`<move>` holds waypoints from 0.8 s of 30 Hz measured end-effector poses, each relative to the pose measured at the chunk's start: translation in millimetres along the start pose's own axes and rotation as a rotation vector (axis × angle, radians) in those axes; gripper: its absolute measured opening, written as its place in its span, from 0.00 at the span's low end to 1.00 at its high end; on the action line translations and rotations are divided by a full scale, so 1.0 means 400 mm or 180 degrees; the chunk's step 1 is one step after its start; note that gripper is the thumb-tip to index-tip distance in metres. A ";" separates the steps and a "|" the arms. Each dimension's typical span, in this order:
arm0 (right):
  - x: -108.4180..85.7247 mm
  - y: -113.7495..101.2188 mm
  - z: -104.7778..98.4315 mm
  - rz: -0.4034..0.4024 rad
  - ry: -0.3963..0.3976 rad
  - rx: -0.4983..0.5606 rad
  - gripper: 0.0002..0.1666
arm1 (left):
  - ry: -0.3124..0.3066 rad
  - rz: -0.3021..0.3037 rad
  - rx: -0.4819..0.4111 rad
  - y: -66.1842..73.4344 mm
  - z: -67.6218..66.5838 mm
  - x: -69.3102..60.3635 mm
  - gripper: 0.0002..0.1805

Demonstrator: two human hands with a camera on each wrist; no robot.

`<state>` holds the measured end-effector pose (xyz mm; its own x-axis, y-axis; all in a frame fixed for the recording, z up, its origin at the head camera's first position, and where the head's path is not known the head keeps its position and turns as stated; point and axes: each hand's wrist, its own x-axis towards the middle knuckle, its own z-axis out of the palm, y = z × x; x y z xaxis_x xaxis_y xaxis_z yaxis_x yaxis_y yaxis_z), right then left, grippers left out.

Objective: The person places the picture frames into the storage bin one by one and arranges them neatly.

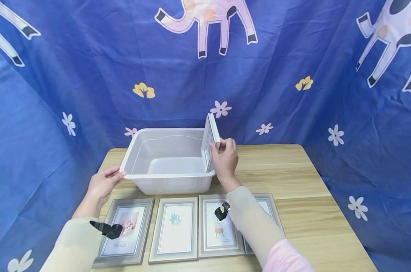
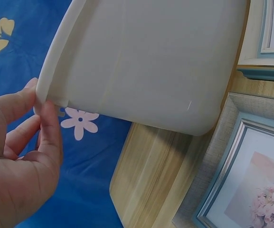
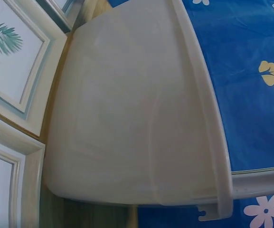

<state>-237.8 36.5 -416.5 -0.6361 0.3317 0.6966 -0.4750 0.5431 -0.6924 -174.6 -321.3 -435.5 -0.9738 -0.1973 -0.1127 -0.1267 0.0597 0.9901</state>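
Note:
A white plastic tub (image 1: 173, 183) stands at the back of the table. My left hand (image 1: 101, 185) pinches its left rim at the near corner; in the left wrist view the thumb and fingers of that hand (image 2: 27, 147) grip the rim (image 2: 56, 57). At the tub's right end, my right hand (image 1: 226, 160) holds a white-edged picture frame (image 1: 208, 145) upright, its lower part inside the tub. In the right wrist view the tub's wall (image 3: 127, 109) fills the middle, and the hand is nearly all out of view.
Several framed pictures lie in a row in front of the tub: a flower picture (image 1: 125, 230), a plant picture (image 1: 175, 230), a potted-plant picture (image 1: 219, 238) and one partly under my right sleeve (image 1: 268, 207). A blue patterned curtain (image 1: 178, 75) hangs behind the wooden table (image 1: 304, 211).

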 end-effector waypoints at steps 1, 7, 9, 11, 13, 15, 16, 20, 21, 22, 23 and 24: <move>-0.003 0.002 0.002 0.0008 -0.0010 -0.0022 0.20 | 0.0006 0.0005 0.0018 0.000 0.000 0.000 0.36; -0.018 0.012 0.011 0.0058 -0.0046 -0.0117 0.20 | 0.0010 0.0034 0.0137 0.001 0.000 0.001 0.34; -0.024 0.017 0.014 0.0063 -0.0058 -0.0130 0.20 | 0.0012 0.0030 0.0154 0.001 -0.001 0.002 0.34; -0.028 0.020 0.016 0.0066 -0.0060 -0.0123 0.20 | 0.0014 0.0017 0.0113 0.001 0.001 0.003 0.35; -0.033 0.023 0.017 0.0073 -0.0061 -0.0130 0.20 | 0.0020 0.0016 0.0109 0.002 0.003 0.003 0.35; -0.037 0.026 0.017 0.0087 -0.0071 -0.0137 0.19 | 0.0020 0.0013 0.0088 0.003 0.005 0.003 0.35; -0.039 0.026 0.018 0.0096 -0.0076 -0.0144 0.19 | 0.0020 0.0016 0.0084 0.004 0.006 0.003 0.35; -0.048 0.030 0.021 0.0124 -0.0097 -0.0181 0.19 | 0.0030 0.0017 0.0095 0.006 0.007 0.002 0.34; -0.050 0.031 0.021 0.0140 -0.0104 -0.0192 0.19 | 0.0034 0.0008 0.0078 0.005 0.007 0.001 0.35; -0.053 0.032 0.023 0.0151 -0.0109 -0.0202 0.19 | 0.0040 0.0002 0.0067 0.004 0.006 0.002 0.35; -0.055 0.033 0.024 0.0163 -0.0113 -0.0216 0.19 | 0.0044 0.0006 0.0088 0.004 0.005 0.002 0.35; -0.058 0.035 0.025 0.0174 -0.0121 -0.0232 0.19 | 0.0047 0.0005 0.0085 0.003 0.004 0.002 0.35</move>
<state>-236.0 28.7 -444.1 -0.6831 0.3337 0.6496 -0.3942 0.5802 -0.7127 -175.7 -319.8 -434.7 -0.9712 -0.2116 -0.1097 -0.1303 0.0862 0.9877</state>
